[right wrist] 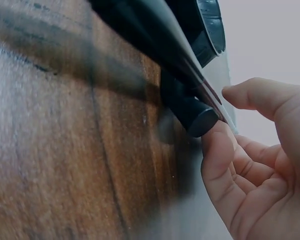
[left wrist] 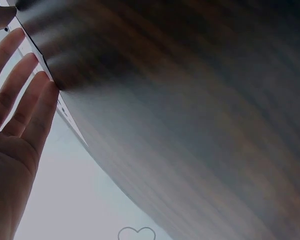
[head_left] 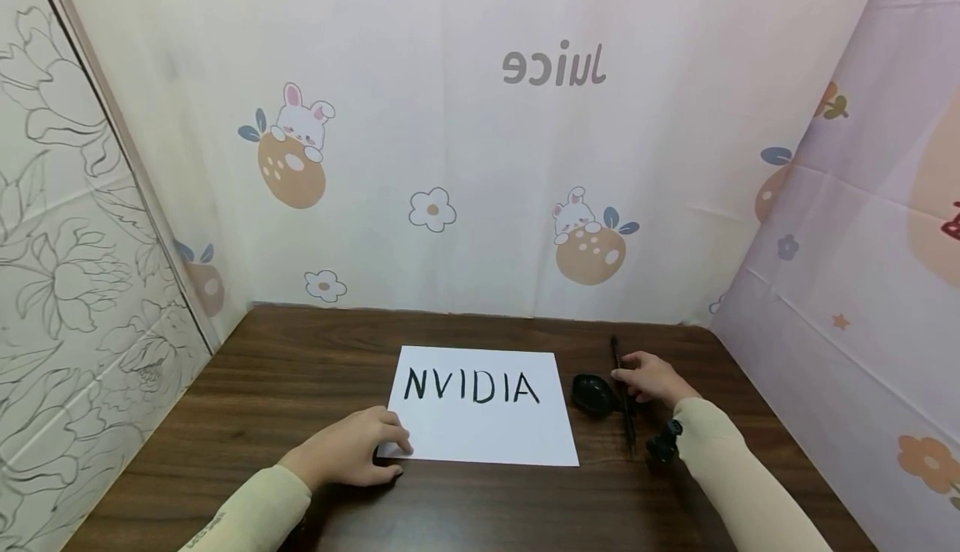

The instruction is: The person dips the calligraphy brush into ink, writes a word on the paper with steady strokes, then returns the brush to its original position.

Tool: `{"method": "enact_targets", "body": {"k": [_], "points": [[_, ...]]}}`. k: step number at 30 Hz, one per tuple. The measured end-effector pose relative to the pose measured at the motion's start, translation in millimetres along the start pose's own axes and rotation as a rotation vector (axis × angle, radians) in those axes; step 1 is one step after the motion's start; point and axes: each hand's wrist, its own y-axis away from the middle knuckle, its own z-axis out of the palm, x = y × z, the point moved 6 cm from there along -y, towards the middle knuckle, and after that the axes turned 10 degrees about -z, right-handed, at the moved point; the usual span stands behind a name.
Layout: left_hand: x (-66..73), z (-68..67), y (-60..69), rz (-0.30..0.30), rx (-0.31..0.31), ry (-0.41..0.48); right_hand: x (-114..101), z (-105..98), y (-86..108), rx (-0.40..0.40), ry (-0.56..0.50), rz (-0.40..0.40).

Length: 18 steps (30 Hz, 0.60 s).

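A white sheet of paper (head_left: 487, 435) lies on the table with "NVIDIA" in dark brush letters. My left hand (head_left: 356, 444) rests at its lower left corner, fingertips on the edge. The left wrist view shows the left hand (left wrist: 20, 115) with its fingers extended. To the right of the paper, my right hand (head_left: 651, 378) pinches the dark brush (head_left: 628, 427) by its shaft. In the right wrist view the thumb and curled fingers (right wrist: 220, 155) lie on either side of the brush (right wrist: 145, 30). Beside it sits a small black dish (head_left: 592, 394) with a stub handle (right wrist: 197, 119).
The dark wooden table (head_left: 480, 510) meets a patterned curtain (head_left: 450, 268) at the back. Similar fabric hangs along the right side, and a flower-printed panel (head_left: 67, 285) stands on the left.
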Motion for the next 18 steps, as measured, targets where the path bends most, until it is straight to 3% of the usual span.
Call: {"method": "enact_targets", "body": {"k": [18], "points": [[3.3, -1.0, -2.1, -0.018, -0.045, 0.002, -5.0, -9.2, 7.5, 0.02, 0.038, -0.02]]}}
